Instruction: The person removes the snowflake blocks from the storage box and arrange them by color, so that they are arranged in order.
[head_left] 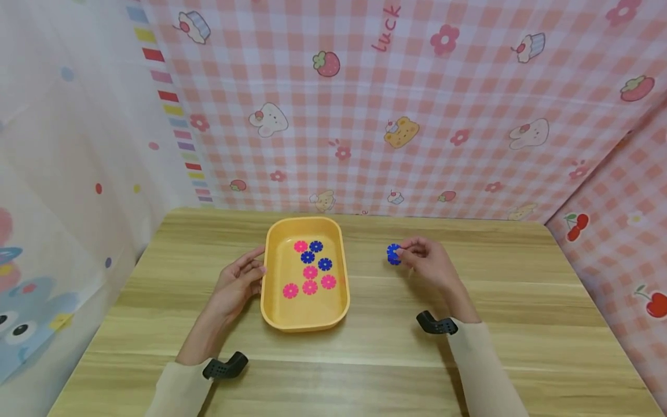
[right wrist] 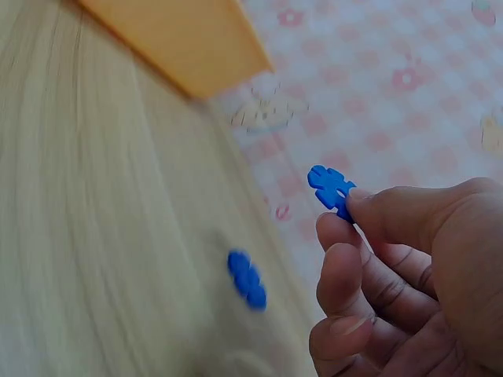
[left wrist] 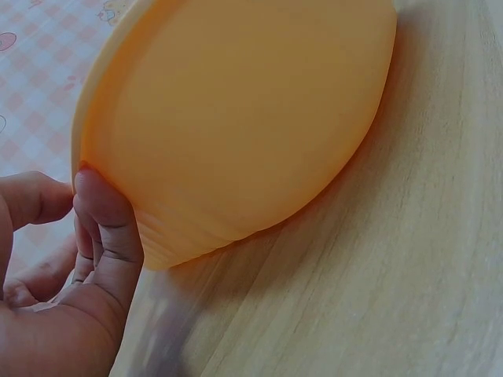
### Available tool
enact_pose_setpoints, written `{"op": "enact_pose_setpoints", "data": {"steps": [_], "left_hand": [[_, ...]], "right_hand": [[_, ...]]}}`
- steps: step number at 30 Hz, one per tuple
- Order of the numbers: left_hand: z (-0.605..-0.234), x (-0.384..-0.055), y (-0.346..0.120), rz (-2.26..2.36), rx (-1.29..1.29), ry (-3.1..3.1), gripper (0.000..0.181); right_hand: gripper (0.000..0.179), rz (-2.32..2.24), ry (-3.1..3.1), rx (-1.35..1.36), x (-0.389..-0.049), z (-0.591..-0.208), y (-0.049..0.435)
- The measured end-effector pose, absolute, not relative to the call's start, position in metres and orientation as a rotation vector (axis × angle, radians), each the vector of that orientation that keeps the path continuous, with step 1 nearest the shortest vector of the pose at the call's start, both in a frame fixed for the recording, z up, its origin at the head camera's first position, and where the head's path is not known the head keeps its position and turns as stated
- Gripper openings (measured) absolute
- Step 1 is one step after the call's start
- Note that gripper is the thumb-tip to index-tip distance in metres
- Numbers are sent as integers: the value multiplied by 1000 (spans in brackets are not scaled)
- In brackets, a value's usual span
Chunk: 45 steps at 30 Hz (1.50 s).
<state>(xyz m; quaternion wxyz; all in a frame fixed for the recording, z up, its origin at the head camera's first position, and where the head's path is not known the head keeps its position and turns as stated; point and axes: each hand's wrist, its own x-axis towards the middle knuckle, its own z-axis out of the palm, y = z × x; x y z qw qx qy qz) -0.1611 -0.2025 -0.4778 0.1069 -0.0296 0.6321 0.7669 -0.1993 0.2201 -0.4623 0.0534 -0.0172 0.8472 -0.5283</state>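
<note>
A yellow tray (head_left: pixel 307 318) stands on the table, left of centre. In it lie several pink snowflake discs (head_left: pixel 290 291) and three blue ones (head_left: pixel 325 264), all notched round the edge. My left hand (head_left: pixel 234 285) grips the tray's left side, thumb and fingertips at the rim in the left wrist view. To the tray's right, my right hand (head_left: pixel 431 265) pinches a blue snowflake disc (right wrist: pixel 324 184) between thumb and index finger. Another blue snowflake disc (right wrist: pixel 247 280) lies on the table just below it; the two overlap in the head view.
The wooden table (head_left: pixel 375 376) runs back to a pink checked cloth (head_left: pixel 365 104) hanging behind it. More cloth hangs along the left and right sides. Each wrist bears a black curved mount, the left one (head_left: pixel 226 366) near the tray's front corner.
</note>
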Motion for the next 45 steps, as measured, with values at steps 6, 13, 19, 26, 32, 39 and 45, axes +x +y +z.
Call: {"op": "enact_pose_setpoints", "data": {"steps": [6, 13, 19, 26, 32, 39, 45], "left_hand": [[-477, -162, -203, 2251, -89, 1863, 57], [-476, -161, -202, 2253, -91, 1868, 56], [-476, -161, -202, 2256, -94, 1864, 57], [-476, -161, -201, 2257, -90, 1861, 57], [-477, -161, -201, 2267, -83, 1852, 56], [-477, -161, -201, 2262, -83, 1853, 56], [-477, -161, -202, 2259, -91, 1857, 56]], "right_hand": [[23, -1582, 2570, 60, -200, -475, 236], [21, -1488, 2681, 57, -203, -485, 248], [16, -1284, 2858, 27, -205, -486, 250], [17, -1142, 2933, 56, -206, -482, 246], [15, -1090, 2982, 55, -208, -485, 245], [16, -1108, 2954, 67, -207, -485, 246], [25, -1181, 2889, 65, -204, -480, 244]]}}
